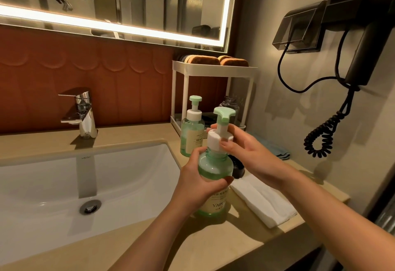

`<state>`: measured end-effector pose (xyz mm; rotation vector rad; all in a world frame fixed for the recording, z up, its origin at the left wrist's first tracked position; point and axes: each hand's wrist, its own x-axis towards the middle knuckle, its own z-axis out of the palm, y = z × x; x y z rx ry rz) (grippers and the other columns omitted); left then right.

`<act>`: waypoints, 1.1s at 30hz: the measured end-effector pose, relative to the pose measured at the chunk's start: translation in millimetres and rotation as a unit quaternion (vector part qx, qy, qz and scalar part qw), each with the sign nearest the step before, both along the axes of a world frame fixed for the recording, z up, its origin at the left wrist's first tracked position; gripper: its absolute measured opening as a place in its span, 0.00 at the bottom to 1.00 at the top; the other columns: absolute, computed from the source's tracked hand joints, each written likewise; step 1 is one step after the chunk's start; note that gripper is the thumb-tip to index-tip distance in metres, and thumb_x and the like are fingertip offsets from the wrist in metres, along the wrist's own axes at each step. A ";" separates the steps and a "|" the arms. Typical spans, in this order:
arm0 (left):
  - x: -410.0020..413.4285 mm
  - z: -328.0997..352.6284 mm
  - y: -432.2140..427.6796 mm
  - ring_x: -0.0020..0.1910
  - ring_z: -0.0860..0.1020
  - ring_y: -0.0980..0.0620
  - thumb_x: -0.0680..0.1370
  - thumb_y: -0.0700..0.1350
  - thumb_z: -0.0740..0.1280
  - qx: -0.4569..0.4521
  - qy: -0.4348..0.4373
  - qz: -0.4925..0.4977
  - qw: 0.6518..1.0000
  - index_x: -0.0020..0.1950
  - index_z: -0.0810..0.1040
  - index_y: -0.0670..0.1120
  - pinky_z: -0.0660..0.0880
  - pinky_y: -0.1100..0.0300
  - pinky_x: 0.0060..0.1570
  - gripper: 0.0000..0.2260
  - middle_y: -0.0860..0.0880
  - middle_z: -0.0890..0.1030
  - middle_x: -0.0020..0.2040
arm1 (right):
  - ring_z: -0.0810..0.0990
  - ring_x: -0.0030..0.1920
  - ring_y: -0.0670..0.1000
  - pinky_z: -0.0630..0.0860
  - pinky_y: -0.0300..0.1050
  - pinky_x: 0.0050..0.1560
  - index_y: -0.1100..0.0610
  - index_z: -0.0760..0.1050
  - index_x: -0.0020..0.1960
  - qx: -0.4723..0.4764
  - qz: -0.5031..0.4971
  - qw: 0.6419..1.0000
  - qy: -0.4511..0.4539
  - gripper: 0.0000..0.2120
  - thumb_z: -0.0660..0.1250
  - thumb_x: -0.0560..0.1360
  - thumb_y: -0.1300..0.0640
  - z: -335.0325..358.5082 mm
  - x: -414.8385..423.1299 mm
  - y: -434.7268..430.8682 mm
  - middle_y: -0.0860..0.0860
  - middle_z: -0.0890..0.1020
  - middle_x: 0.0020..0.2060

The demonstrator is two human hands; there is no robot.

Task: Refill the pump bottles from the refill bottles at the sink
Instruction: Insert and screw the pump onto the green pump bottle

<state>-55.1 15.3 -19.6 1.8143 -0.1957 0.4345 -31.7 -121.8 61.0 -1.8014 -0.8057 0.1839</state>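
Note:
A green pump bottle (214, 168) with a white collar and a mint pump head stands on the counter right of the sink. My left hand (197, 183) wraps around its body. My right hand (245, 153) pinches the white collar (218, 138) below the pump head. A second green pump bottle (192, 129) stands just behind, untouched. A clear open bottle (231, 104) shows behind the pump head, inside the lower level of the rack. A black cap-like object (237, 167) lies partly hidden behind the held bottle.
The white sink (64, 185) with a chrome tap (82, 112) lies to the left. A white two-level rack (213, 72) holds sponges at the back. A folded white towel (263, 202) and a blue cloth (275, 149) lie on the right. A wall hairdryer (352, 35) trails a coiled cord.

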 end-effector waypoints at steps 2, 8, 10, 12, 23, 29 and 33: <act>-0.4 0.0 0.0 0.54 0.75 0.57 0.66 0.46 0.76 0.000 -0.003 -0.001 1.000 0.60 0.65 0.58 0.72 0.67 0.49 0.29 0.58 0.76 0.53 | 0.76 0.57 0.38 0.74 0.34 0.54 0.44 0.66 0.67 -0.009 0.000 1.000 -0.001 0.23 0.61 0.72 0.46 2.0 2.0 -0.2 0.42 0.77 0.59; 0.6 -0.4 0.2 0.55 0.76 0.55 0.66 0.47 0.76 0.004 -0.005 -0.002 1.000 0.62 0.65 0.57 0.75 0.59 0.54 0.30 0.56 0.76 0.55 | 0.74 0.61 0.42 0.75 0.38 0.53 0.40 0.66 0.64 -0.043 0.009 0.999 0.017 0.17 0.62 0.77 0.52 -7.5 4.3 0.2 0.39 0.75 0.60; 0.9 -1.4 0.7 0.56 0.76 0.55 0.66 0.47 0.76 0.011 -0.005 -0.001 1.000 0.61 0.65 0.57 0.75 0.59 0.54 0.29 0.56 0.76 0.56 | 0.74 0.56 0.38 0.75 0.34 0.48 0.37 0.66 0.57 -0.046 0.007 0.999 0.024 0.15 0.62 0.77 0.55 -8.5 3.0 -2.2 0.35 0.74 0.56; 0.7 -1.6 1.2 0.55 0.76 0.55 0.66 0.46 0.76 0.010 -0.008 -0.006 1.000 0.59 0.65 0.60 0.75 0.62 0.53 0.28 0.57 0.76 0.54 | 0.75 0.56 0.39 0.76 0.36 0.51 0.41 0.68 0.58 -0.061 -0.003 0.998 0.002 0.17 0.66 0.75 0.58 -8.2 4.7 -5.1 0.39 0.75 0.57; 2.0 -2.5 0.4 0.55 0.74 0.59 0.66 0.46 0.76 0.011 -0.012 -0.004 1.000 0.61 0.63 0.59 0.71 0.70 0.48 0.31 0.62 0.74 0.54 | 0.71 0.59 0.41 0.69 0.37 0.60 0.40 0.59 0.64 -0.137 0.011 0.991 -0.006 0.23 0.64 0.73 0.47 7.2 1.8 13.4 0.41 0.70 0.62; 2.0 -2.4 0.0 0.55 0.74 0.58 0.66 0.48 0.77 0.014 -0.002 0.002 1.000 0.61 0.63 0.60 0.71 0.68 0.50 0.31 0.60 0.74 0.54 | 0.76 0.51 0.31 0.72 0.28 0.50 0.43 0.71 0.57 -0.074 0.025 0.997 0.014 0.12 0.56 0.80 0.56 2.2 4.5 1.3 0.35 0.76 0.54; 1.3 -2.6 0.6 0.54 0.74 0.59 0.66 0.48 0.76 0.009 -0.001 -0.002 1.000 0.60 0.63 0.61 0.70 0.70 0.48 0.30 0.61 0.74 0.53 | 0.79 0.54 0.42 0.73 0.41 0.56 0.47 0.78 0.51 -0.019 -0.064 0.995 -0.071 0.09 0.69 0.72 0.56 0.9 8.5 4.9 0.42 0.82 0.49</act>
